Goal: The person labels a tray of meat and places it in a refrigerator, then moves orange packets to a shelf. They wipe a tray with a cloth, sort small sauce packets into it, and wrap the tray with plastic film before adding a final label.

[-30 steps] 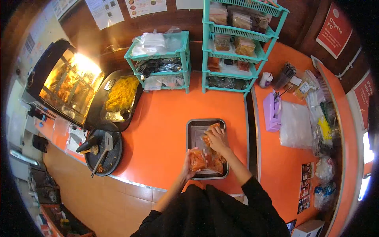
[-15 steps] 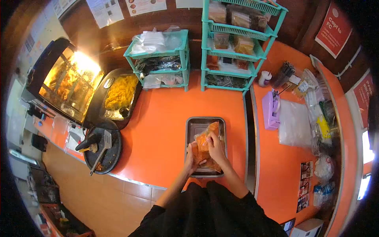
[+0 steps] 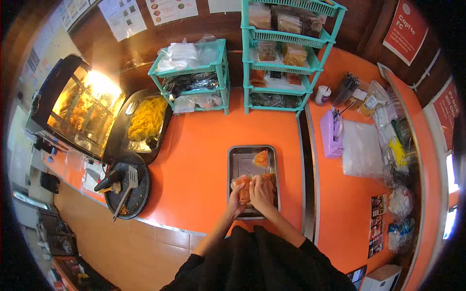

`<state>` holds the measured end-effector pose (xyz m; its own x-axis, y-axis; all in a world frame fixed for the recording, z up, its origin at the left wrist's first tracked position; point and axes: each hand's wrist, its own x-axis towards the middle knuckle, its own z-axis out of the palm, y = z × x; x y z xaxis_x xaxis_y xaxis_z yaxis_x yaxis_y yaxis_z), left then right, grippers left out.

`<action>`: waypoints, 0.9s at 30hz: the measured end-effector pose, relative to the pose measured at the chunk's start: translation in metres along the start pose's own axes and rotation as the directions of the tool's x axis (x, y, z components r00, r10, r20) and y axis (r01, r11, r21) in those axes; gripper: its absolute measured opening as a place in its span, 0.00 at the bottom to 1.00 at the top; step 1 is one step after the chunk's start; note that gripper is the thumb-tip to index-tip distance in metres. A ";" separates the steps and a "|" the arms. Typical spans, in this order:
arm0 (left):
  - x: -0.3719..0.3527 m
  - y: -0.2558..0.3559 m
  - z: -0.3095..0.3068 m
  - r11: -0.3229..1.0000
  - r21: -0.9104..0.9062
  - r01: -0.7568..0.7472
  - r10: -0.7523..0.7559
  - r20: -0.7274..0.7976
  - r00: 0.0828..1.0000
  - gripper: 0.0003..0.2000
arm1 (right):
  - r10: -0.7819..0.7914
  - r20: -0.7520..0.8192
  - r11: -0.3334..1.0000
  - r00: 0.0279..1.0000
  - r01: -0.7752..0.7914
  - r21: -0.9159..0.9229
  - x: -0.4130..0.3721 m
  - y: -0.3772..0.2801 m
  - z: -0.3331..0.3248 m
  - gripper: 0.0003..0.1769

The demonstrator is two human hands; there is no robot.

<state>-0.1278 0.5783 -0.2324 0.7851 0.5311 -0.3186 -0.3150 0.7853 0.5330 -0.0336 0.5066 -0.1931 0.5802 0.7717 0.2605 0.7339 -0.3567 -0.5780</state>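
My left hand [image 3: 236,202] is closed round the side of a clear plastic packet [image 3: 242,188] with orange-red contents. Against the packet's right side, my right hand [image 3: 261,193] grips with bent fingers that partly cover it. Both hands are over the near half of a dark metal tray [image 3: 230,162]. A smaller packet [image 3: 261,158] of orange contents lies in the tray's far right part. More orange packets show beside my right hand, partly hidden by it.
The tray rests on an orange counter [image 3: 194,155]. A black pan [image 3: 145,199] with a slotted spatula [image 3: 127,190] sits at the left edge, below a tray of yellow food [image 3: 147,119]. Green shelf racks [image 3: 279,65] stand behind; a purple dispenser [image 3: 331,136] is on the right.
Both hands have moved slightly nearer my body with the packet. The small packet at the tray's far end is now seen apart from the held one.
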 end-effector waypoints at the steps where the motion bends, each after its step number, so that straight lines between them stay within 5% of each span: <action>1: -0.005 0.003 0.002 0.998 -0.038 0.052 -0.053 -0.030 0.998 0.20 | 0.061 0.022 0.995 0.998 -0.063 0.082 0.005 0.004 -0.001 0.09; 4: -0.010 0.010 0.004 0.986 -0.105 0.127 -0.135 -0.070 0.988 0.21 | 0.112 -0.018 0.991 0.994 -0.111 0.073 0.032 0.037 0.004 0.12; 6: -0.008 0.006 -0.008 0.981 -0.099 0.166 -0.164 0.033 0.986 0.22 | -0.037 0.008 0.945 0.999 0.038 -0.323 0.057 0.051 -0.003 0.21; 9: -0.014 0.008 -0.006 0.981 -0.073 0.179 -0.177 0.030 0.984 0.24 | -0.062 0.110 0.855 0.992 0.110 -0.507 0.089 0.072 0.017 0.29; 16: -0.018 0.007 0.001 0.975 0.078 0.206 -0.200 -0.082 0.976 0.26 | 0.113 0.219 0.888 0.969 0.000 -0.460 0.090 0.065 0.017 0.31; 18: -0.017 0.006 0.003 0.974 0.094 0.207 -0.200 -0.080 0.977 0.26 | 0.181 0.380 0.983 0.907 -0.180 -0.041 0.089 0.064 0.010 0.23; 19: -0.014 0.005 0.002 0.960 0.116 0.255 -0.241 -0.122 0.963 0.26 | 0.185 0.380 0.982 0.906 -0.182 -0.043 0.084 0.056 0.000 0.23; 21: -0.012 0.004 0.005 0.944 0.133 0.303 -0.280 -0.165 0.946 0.26 | 0.046 0.202 0.976 0.978 -0.087 0.198 0.072 0.036 -0.019 0.16; 24: -0.009 0.009 0.020 0.956 0.182 0.231 -0.210 -0.126 0.970 0.28 | -0.033 0.060 0.977 0.998 0.020 0.211 0.043 0.013 -0.023 0.16; 25: -0.007 0.009 0.023 0.970 0.166 0.176 -0.167 -0.069 0.984 0.28 | -0.196 -0.059 0.975 0.979 0.201 0.097 0.035 0.011 -0.018 0.13; 27: -0.011 0.010 0.039 0.994 0.089 0.066 -0.064 -0.030 0.998 0.27 | -0.201 0.010 0.977 0.980 0.199 0.075 0.017 0.005 -0.019 0.12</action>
<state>-0.1186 0.5682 -0.1927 0.7873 0.4894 -0.3751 -0.2139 0.7873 0.5783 -0.0135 0.5081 -0.1770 0.4176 0.8328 0.3634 0.8061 -0.1549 -0.5712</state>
